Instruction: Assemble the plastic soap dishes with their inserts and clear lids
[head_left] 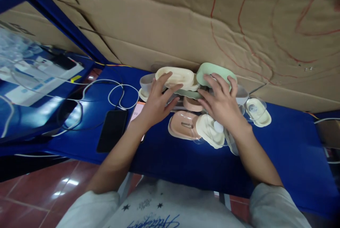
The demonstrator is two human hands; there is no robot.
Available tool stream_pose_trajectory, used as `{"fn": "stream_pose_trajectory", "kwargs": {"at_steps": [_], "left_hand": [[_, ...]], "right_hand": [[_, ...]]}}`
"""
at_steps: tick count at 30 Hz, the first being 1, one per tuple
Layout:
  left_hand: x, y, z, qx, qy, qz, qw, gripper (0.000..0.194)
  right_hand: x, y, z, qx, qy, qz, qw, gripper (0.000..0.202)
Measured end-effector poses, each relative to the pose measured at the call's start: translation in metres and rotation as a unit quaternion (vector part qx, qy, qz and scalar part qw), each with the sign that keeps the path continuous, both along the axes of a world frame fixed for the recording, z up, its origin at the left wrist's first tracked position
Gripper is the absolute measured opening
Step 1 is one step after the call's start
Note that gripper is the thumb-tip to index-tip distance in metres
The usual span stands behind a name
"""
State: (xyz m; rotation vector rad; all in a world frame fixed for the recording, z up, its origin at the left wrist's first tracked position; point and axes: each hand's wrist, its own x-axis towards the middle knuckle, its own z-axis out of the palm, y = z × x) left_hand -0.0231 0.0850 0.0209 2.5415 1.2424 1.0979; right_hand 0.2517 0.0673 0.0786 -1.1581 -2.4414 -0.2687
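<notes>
Two hands — left hand, right hand — half-hide stacked pastel cases.

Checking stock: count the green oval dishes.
2: a green dish under the right hand, a flatter green one between both hands, near the left hand. More may be hidden.

Both hands reached forward, palms down, fingers spread

The left hand stretches ahead from a bare forearm, fingers fanned and slightly bent, thumb angled toward the right, its grip loose and unclosed. The right hand lies just beside it at the same reach, fingers splayed and curled at the tips, wrist bent a little inward. The two forearms run in from pale short sleeves at the bottom, converging toward the hands.
</notes>
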Motion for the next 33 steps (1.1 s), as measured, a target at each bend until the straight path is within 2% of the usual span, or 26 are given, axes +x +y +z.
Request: {"fn": "stream_pose_trajectory", "kwargs": {"at_steps": [3, 6, 11, 16, 20, 24, 28, 33], "left_hand": [[-0.001, 0.001, -0.001, 0.016, -0.021, -0.030, 0.999, 0.041], [0.001, 0.000, -0.001, 0.016, -0.038, -0.033, 0.999, 0.037], [0.002, 0.000, 0.001, -0.007, -0.042, -0.040, 0.998, 0.038], [0.005, -0.003, 0.000, -0.021, -0.023, -0.055, 0.998, 0.045], [0.009, -0.005, -0.006, -0.028, -0.011, -0.041, 0.999, 0.045], [0.009, -0.004, -0.008, -0.024, -0.019, -0.048, 0.998, 0.042], [0.007, -0.003, -0.003, -0.029, -0.039, -0.071, 0.996, 0.037], [0.008, -0.005, -0.001, -0.024, -0.059, -0.092, 0.994, 0.033]], "right_hand": [[-0.006, 0.004, -0.008, -0.032, -0.007, -0.016, 0.999, 0.027], [-0.003, 0.010, -0.010, -0.042, 0.019, -0.007, 0.999, 0.023], [0.004, 0.004, 0.005, -0.062, 0.045, 0.028, 0.997, 0.020], [0.000, -0.011, 0.015, -0.042, 0.039, 0.044, 0.997, 0.017], [-0.001, -0.010, 0.011, -0.042, 0.001, 0.069, 0.997, 0.018], [-0.003, -0.007, 0.001, -0.078, -0.041, 0.061, 0.994, 0.041], [-0.009, -0.009, -0.002, -0.124, -0.012, 0.094, 0.988, 0.040], [-0.011, -0.010, 0.002, -0.169, 0.032, 0.093, 0.981, 0.037]]}}
